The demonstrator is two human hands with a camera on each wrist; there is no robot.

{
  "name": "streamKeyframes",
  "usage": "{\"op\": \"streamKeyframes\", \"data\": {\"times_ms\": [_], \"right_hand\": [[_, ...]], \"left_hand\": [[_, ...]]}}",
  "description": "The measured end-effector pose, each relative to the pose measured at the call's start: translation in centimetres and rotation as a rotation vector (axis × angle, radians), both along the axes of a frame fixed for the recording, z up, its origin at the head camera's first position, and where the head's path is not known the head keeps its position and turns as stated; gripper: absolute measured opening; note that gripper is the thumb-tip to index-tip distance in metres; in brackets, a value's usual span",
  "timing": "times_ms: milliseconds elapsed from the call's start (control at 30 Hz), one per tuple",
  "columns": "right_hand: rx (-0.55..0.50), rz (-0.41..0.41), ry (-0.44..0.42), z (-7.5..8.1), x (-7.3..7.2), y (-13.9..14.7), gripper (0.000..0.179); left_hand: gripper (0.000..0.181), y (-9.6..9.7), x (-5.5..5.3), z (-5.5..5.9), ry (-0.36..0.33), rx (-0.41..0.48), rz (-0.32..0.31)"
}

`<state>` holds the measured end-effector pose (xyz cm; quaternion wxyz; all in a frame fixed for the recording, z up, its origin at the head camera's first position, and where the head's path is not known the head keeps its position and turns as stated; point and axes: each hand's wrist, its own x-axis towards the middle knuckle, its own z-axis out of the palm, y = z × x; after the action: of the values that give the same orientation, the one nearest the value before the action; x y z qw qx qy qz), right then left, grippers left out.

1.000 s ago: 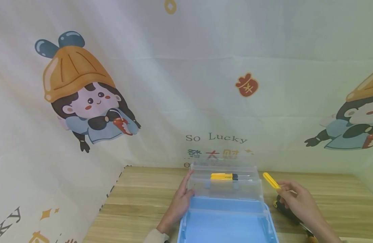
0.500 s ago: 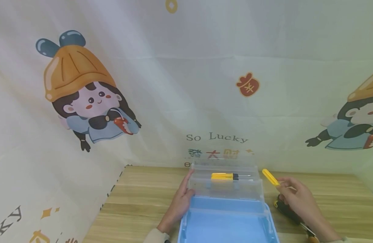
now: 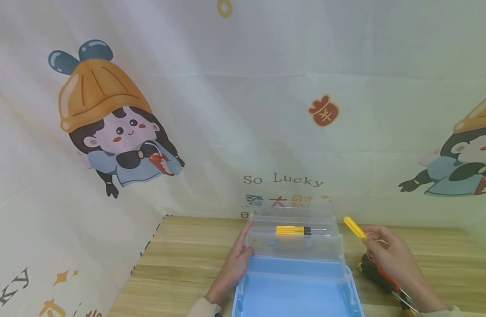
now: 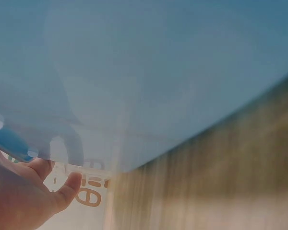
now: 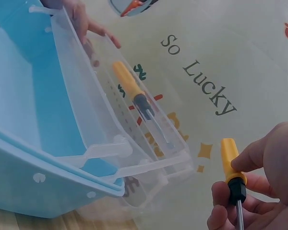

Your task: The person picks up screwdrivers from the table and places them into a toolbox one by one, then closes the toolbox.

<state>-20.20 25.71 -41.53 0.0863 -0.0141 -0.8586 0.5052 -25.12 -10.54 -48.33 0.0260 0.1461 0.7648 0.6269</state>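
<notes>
A blue toolbox [image 3: 298,266] stands open on the table, its clear stepped trays [image 3: 263,246] folded up at the back. My left hand [image 3: 232,269] grips the trays' left edge, thumb towards me and fingers further back. Two screwdrivers [image 3: 292,230] with yellow handles lie side by side in an upper tray. To the right of the box, my right hand [image 3: 393,257] pinches another screwdriver [image 5: 229,160], held in the air. Its yellow handle points up and left, and in the right wrist view its black collar and metal shaft run down past the fingers.
Below my right hand, a tool with a black and yellow handle [image 3: 371,275] lies on the wooden table [image 3: 175,264], beside a red-orange handle [image 3: 388,278] partly hidden by the hand. A printed cloth [image 3: 227,110] hangs behind the table.
My right hand has risen slightly with the screwdriver, and the red-orange handle beneath it has come into view. The left hand stays at the tray edge.
</notes>
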Motion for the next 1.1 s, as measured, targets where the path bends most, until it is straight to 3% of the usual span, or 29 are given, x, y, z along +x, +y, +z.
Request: {"op": "streamKeyframes", "data": {"times_ms": [533, 1100], "right_hand": [[0.063, 0.016, 0.054, 0.5, -0.3, -0.2, 0.035], [0.093, 0.033, 0.031, 1.4, -0.7, -0.7, 0.037]], "left_hand": [[0.063, -0.1, 0.1, -0.1, -0.007, 0.007, -0.002], [0.065, 0.0, 0.0, 0.0, 0.005, 0.015, -0.011]]}}
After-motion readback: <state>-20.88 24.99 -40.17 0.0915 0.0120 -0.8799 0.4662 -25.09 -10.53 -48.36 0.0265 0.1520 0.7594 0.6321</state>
